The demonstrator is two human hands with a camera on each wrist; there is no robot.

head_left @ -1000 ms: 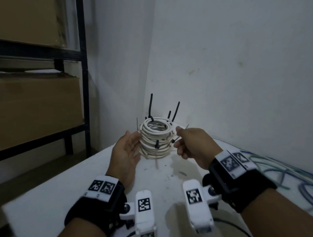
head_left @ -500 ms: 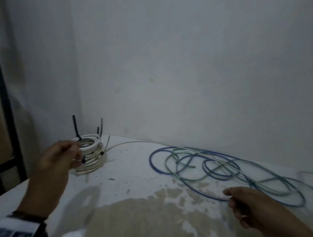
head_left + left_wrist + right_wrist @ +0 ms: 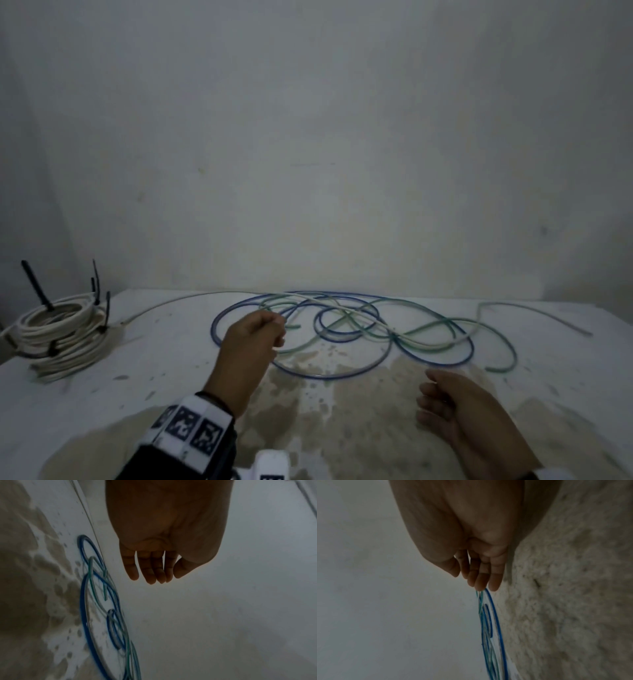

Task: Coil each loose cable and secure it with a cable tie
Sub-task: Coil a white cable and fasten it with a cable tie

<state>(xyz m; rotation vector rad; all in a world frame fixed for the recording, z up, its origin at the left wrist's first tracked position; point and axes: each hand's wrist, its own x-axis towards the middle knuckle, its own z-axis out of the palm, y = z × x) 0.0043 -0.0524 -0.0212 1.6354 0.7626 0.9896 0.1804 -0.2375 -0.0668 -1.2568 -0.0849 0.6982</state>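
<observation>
Pale, bare walls back a white table (image 3: 342, 428) whose near surface is blotched with brownish worn patches. At about nine o'clock in the head view sits a stack of coiled white cable (image 3: 61, 337), bound with black cable ties (image 3: 36, 286) whose tails stick upward. A second ago both hands were at that stack; since then the view has swung to the right and the hands have come away from it, so that coil looks finished.

Spread across the middle of the table, from about eleven to two o'clock, lies a loose tangle of cables: a blue cable (image 3: 329, 375) in wide loops, a green cable (image 3: 442, 323) threaded through it, and a thin white cable (image 3: 534, 313) trailing toward three o'clock.

The left hand (image 3: 251, 346) hovers over the left edge of the blue loop, fingers loosely bent, holding nothing; the left wrist view shows its fingers (image 3: 150, 569) hanging relaxed above the table. The right hand (image 3: 459, 407) hovers low at about four o'clock, near the tangle but apart from it, fingers loosely curled and empty. Its fingers (image 3: 481, 577) point toward the blue loops.

Judging from this, the next cable is about to be picked up; separating the intertwined strands may be the fiddly part.
</observation>
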